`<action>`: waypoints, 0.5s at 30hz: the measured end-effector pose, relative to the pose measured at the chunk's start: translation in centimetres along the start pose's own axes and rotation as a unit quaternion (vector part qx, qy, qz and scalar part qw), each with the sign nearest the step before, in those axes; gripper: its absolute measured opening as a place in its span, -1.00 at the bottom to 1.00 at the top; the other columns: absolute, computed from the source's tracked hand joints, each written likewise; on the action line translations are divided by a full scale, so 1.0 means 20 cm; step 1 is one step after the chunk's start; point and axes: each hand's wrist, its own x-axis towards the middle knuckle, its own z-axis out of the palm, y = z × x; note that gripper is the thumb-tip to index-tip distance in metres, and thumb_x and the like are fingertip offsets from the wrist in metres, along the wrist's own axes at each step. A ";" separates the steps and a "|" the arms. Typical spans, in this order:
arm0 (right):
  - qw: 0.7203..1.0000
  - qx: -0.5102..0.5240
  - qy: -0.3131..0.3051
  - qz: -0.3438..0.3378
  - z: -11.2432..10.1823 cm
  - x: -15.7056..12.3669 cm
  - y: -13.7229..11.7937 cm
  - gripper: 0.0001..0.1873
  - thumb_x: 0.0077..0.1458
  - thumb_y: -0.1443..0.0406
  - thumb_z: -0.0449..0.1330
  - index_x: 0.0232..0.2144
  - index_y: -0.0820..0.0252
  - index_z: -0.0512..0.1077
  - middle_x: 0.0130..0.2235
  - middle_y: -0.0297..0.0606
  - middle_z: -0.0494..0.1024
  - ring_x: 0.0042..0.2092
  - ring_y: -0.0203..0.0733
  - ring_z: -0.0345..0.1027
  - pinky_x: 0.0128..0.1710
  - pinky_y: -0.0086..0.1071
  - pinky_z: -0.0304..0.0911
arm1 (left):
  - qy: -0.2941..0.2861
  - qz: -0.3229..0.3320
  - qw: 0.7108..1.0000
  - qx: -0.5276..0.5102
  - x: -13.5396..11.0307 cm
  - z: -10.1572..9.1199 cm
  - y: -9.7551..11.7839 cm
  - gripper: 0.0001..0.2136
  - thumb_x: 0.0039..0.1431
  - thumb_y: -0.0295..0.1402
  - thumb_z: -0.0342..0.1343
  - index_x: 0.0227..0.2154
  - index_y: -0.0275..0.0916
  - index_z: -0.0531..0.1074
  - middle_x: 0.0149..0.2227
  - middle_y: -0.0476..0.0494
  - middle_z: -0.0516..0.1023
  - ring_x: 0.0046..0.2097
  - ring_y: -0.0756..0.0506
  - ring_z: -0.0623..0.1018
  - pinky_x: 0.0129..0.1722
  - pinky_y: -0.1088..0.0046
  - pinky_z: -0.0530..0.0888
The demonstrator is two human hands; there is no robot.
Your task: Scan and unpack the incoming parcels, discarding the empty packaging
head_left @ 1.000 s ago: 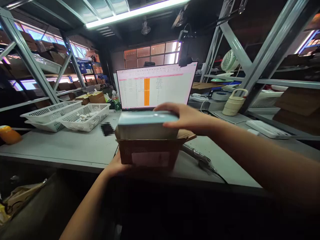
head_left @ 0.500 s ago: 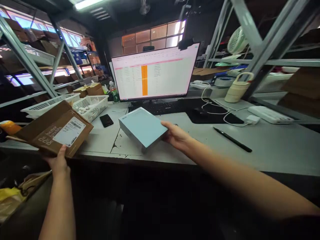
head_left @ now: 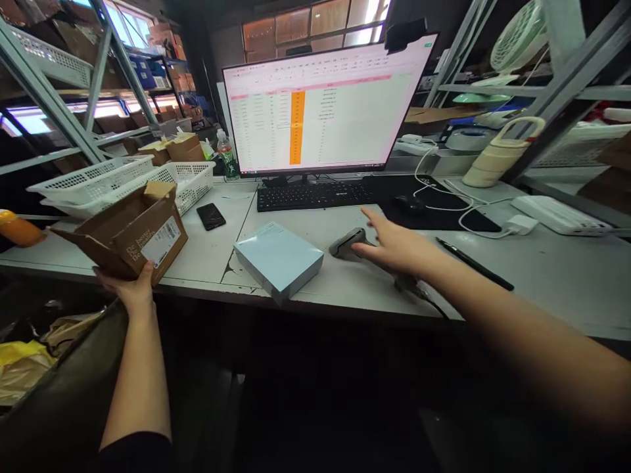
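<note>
My left hand [head_left: 131, 286] grips the lower front corner of an open brown cardboard box [head_left: 133, 240], thumb on the front beside a white shipping label [head_left: 161, 242]. The box is tilted at the desk's left edge. In the middle of the desk a flat light-blue box [head_left: 280, 256] lies by itself, not touched by either hand. My right hand [head_left: 394, 243] hovers over a grey handheld barcode scanner [head_left: 348, 243], thumb and fingers apart. The scanner's handle is partly hidden under that hand, and its cable trails toward the desk's front edge.
Behind are a monitor [head_left: 325, 118], a keyboard [head_left: 315, 195] and a mouse [head_left: 410, 204]. A phone [head_left: 211, 216] and white baskets [head_left: 194, 187] are on the left. To the right lie a black pen [head_left: 476, 264], white cables and a white power bank [head_left: 564, 215].
My right hand has let go of the light-blue box, now flat on the desk, and moved right over the scanner. The cardboard box has turned more upright in my left hand.
</note>
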 end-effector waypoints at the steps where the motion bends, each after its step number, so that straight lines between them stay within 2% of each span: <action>1: 0.996 0.027 -0.069 0.042 0.00 0.00 0.04 -0.01 0.10 0.05 0.22 0.42 0.36 -0.04 0.07 0.13 0.52 0.08 0.25 0.44 0.06 0.07 0.37 | 0.037 -0.020 0.999 0.012 -0.01 0.02 0.01 0.23 0.11 0.12 0.22 0.26 -0.61 -0.62 0.35 -0.80 -0.53 0.44 -0.44 -0.41 0.43 0.05 -0.31; 3: 0.974 0.110 -0.173 0.098 0.01 0.02 0.09 -0.03 0.12 0.10 0.18 0.42 0.36 -0.09 -0.21 -0.01 0.62 -0.19 0.12 0.55 -0.22 -0.10 0.46 | 0.097 -0.039 0.994 0.031 -0.02 0.05 0.03 0.26 0.02 0.11 0.30 0.30 -0.58 -0.54 0.37 -0.76 -0.41 0.45 -0.44 -0.34 0.43 0.05 -0.26; 4: 0.963 0.149 -0.193 0.115 0.01 0.03 0.10 -0.08 0.12 0.13 0.16 0.41 0.34 -0.06 -0.30 -0.08 0.62 -0.30 0.06 0.54 -0.37 -0.18 0.44 | 0.115 -0.033 0.992 0.033 -0.04 0.07 0.04 0.26 -0.01 0.10 0.32 0.32 -0.55 -0.49 0.38 -0.73 -0.38 0.45 -0.45 -0.31 0.43 0.04 -0.24; 5: 0.956 0.183 -0.194 0.123 0.00 0.04 0.08 -0.13 0.12 0.15 0.16 0.39 0.30 0.00 -0.33 -0.11 0.60 -0.38 0.00 0.51 -0.48 -0.25 0.38 | 0.132 -0.022 0.991 0.031 -0.06 0.08 0.04 0.25 -0.03 0.09 0.34 0.33 -0.53 -0.45 0.39 -0.71 -0.36 0.45 -0.44 -0.29 0.43 0.03 -0.22; 7: 0.951 0.231 -0.164 0.122 -0.04 0.07 0.01 -0.27 0.08 0.18 0.18 0.28 0.18 0.17 -0.26 -0.11 0.60 -0.46 -0.11 0.44 -0.60 -0.33 0.26 | 0.174 0.017 0.984 0.028 -0.11 0.10 0.06 0.21 -0.03 0.05 0.34 0.35 -0.52 -0.38 0.40 -0.68 -0.33 0.46 -0.42 -0.25 0.43 0.03 -0.18; 9: 0.946 0.274 -0.146 0.090 -0.10 0.11 -0.12 -0.42 0.06 0.21 0.22 0.15 0.10 0.29 -0.12 -0.11 0.59 -0.45 -0.19 0.41 -0.60 -0.38 0.25 | 0.222 0.076 0.972 0.031 -0.17 0.13 0.08 0.12 0.02 -0.02 0.32 0.36 -0.51 -0.31 0.41 -0.64 -0.27 0.46 -0.37 -0.21 0.44 0.05 -0.16; 11: 0.937 0.307 -0.162 0.039 -0.16 0.15 -0.29 -0.49 0.08 0.24 0.23 0.10 0.07 0.31 -0.04 -0.14 0.56 -0.41 -0.22 0.42 -0.58 -0.41 0.28 | 0.256 0.151 0.954 0.031 -0.25 0.19 0.12 0.02 0.05 -0.10 0.29 0.36 -0.47 -0.20 0.39 -0.59 -0.17 0.45 -0.35 -0.14 0.43 0.04 -0.16; 13: 0.931 0.310 -0.193 -0.014 -0.18 0.19 -0.47 -0.48 0.10 0.27 0.23 0.12 0.05 0.29 -0.05 -0.16 0.55 -0.38 -0.22 0.43 -0.56 -0.44 0.30 | 0.249 0.222 0.943 0.018 -0.32 0.27 0.18 -0.08 0.07 -0.14 0.27 0.35 -0.41 -0.09 0.36 -0.54 -0.07 0.43 -0.36 -0.06 0.43 -0.01 -0.12; 15: 0.931 0.289 -0.214 -0.061 -0.18 0.21 -0.63 -0.44 0.12 0.31 0.23 0.17 0.06 0.26 -0.10 -0.18 0.54 -0.38 -0.23 0.43 -0.56 -0.45 0.31 | 0.207 0.278 0.938 -0.001 -0.39 0.37 0.26 -0.16 0.11 -0.17 0.26 0.35 -0.32 -0.03 0.35 -0.48 0.00 0.42 -0.37 0.02 0.41 -0.06 -0.06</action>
